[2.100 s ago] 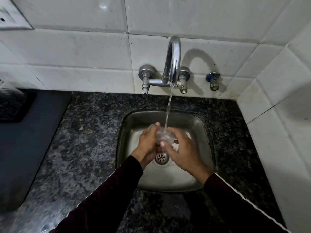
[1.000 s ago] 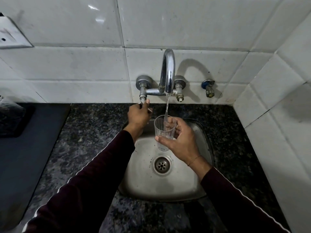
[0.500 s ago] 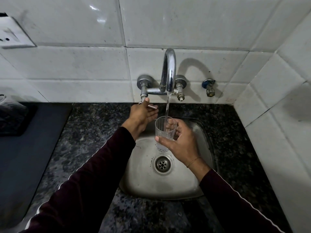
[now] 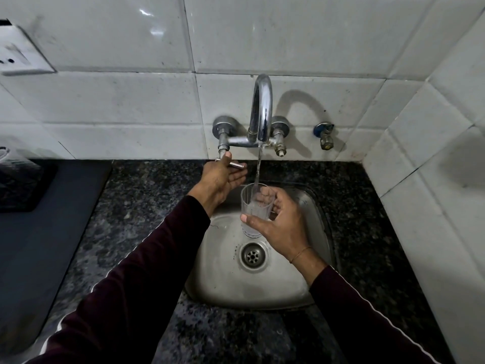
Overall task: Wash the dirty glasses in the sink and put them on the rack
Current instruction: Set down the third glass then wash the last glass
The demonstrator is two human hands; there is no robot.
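One clear ribbed drinking glass (image 4: 255,206) stood upright in your right hand (image 4: 279,223), fingers wrapped round it, held over the square stainless-steel sink (image 4: 319,206) so the stream from the curved chrome wall tap (image 4: 261,111) ran into its mouth. Your left hand (image 4: 221,177), fingers straight, pressed the tap's small metal lever (image 4: 236,165), likely to adjust or stop the flow. Two seconds earlier both hands had rubbed the glass low under the stream.
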